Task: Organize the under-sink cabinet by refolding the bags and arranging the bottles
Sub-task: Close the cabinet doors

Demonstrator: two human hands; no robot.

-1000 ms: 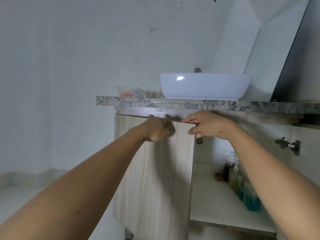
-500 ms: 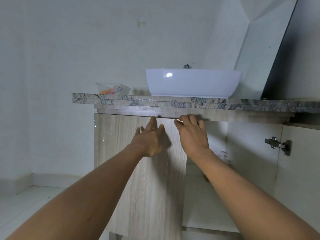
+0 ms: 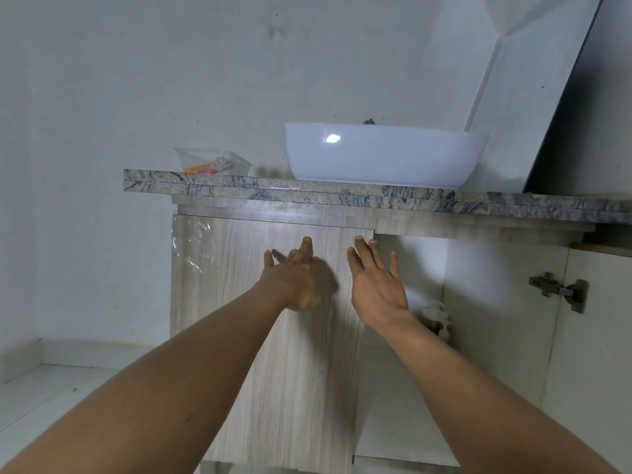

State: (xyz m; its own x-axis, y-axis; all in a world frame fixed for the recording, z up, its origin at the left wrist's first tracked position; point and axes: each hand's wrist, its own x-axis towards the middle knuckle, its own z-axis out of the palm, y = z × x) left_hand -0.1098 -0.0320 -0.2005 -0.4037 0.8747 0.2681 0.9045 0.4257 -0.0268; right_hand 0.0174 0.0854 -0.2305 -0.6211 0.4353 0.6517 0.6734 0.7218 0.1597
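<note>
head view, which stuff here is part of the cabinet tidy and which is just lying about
Job: cabinet door, pump bottles inside the cabinet, left hand and right hand, both open at the door.
Just there: clear tub and white basin on the countertop.

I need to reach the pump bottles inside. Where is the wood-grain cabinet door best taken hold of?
Grip the wood-grain door by its free right edge, near the top corner, with the right hand coming from the open compartment side. No handle shows on its face, and that edge borders open space where fingers could probably curl round it.
</note>
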